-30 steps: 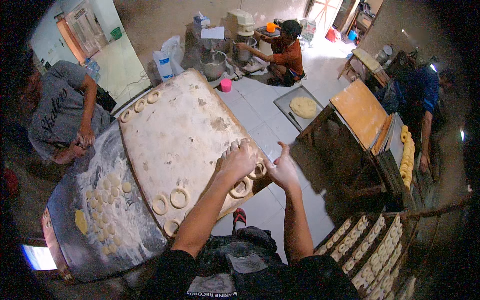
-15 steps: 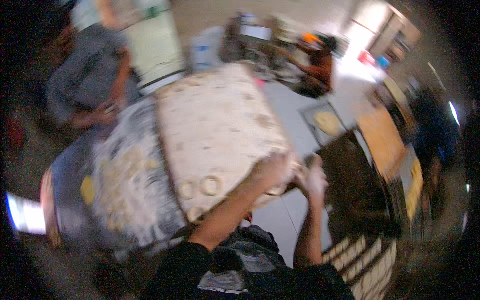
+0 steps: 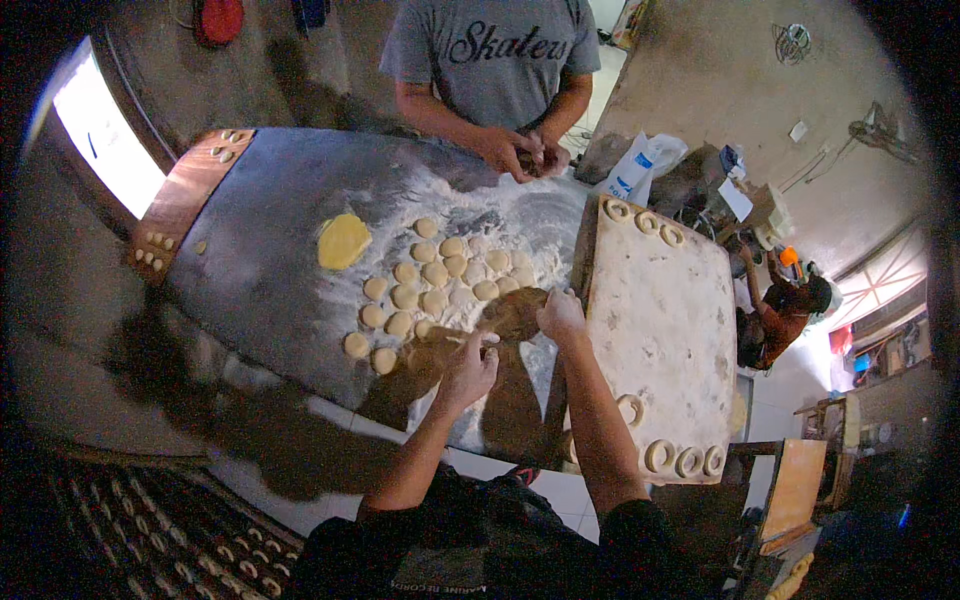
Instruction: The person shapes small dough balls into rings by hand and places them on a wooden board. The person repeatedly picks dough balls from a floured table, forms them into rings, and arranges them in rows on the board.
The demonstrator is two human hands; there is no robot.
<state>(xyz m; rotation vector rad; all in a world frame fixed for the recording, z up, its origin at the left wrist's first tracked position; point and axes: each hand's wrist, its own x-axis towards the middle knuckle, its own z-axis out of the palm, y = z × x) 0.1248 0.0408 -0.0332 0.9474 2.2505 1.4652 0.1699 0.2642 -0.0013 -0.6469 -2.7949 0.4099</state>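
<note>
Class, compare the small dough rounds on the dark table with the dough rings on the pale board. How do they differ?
The dough rounds show no hole; the dough rings have open centres. The dough rounds cluster on the floury table; the dough rings sit near the board's ends. Both are pale and roundish.

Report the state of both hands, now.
Left hand: loosely open above the dark, floured table, near pale, round dough pieces; nothing clearly held.
Right hand: fingers hidden, cannot tell; beside the pale, flat rectangular board.
</note>
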